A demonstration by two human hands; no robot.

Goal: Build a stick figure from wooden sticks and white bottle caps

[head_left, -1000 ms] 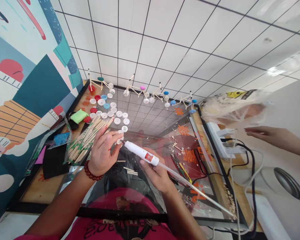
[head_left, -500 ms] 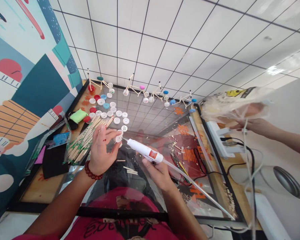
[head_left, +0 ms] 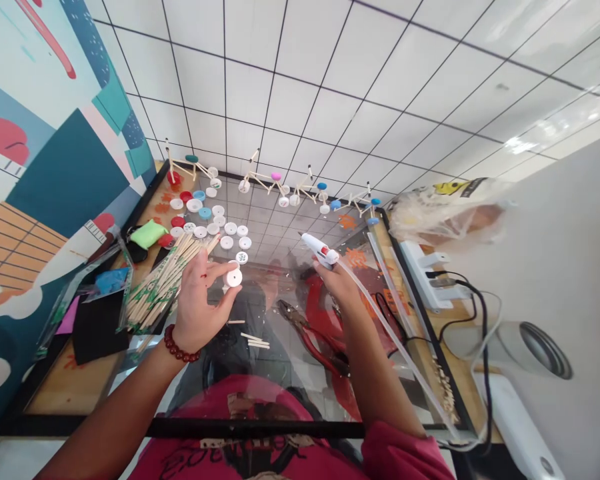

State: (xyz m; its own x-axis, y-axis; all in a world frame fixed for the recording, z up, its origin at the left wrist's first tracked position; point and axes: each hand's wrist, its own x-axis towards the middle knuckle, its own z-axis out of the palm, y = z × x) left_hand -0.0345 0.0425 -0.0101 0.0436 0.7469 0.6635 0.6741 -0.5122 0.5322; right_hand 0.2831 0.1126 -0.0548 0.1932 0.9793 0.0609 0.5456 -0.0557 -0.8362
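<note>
My left hand (head_left: pixel 201 303) pinches a white bottle cap (head_left: pixel 234 277) between thumb and fingers, its round face with a small centre hole turned toward me. My right hand (head_left: pixel 337 280) grips a white glue gun (head_left: pixel 320 249), its nozzle pointing up and left, apart from the cap. A pale cord or tube trails from the gun toward the lower right. Just beyond the held cap lie loose white caps (head_left: pixel 227 242). Beside my left hand is a pile of wooden sticks (head_left: pixel 157 283) in green-printed wrappers. Red-handled pliers (head_left: pixel 313 337) rest under my right forearm.
Little stick-and-cap bicycles (head_left: pixel 300 190) stand along the table's back edge. Short cut sticks (head_left: pixel 255 341) lie in front of me. At left are a green packet (head_left: pixel 149 234) and black sheets (head_left: pixel 100 327). A power strip (head_left: pixel 427 277) and plastic bag (head_left: pixel 445 217) sit at right.
My right hand has drawn the glue gun away from the cap, up and to the right. My left hand still holds the cap. Another person's arm at the right has gone from view.
</note>
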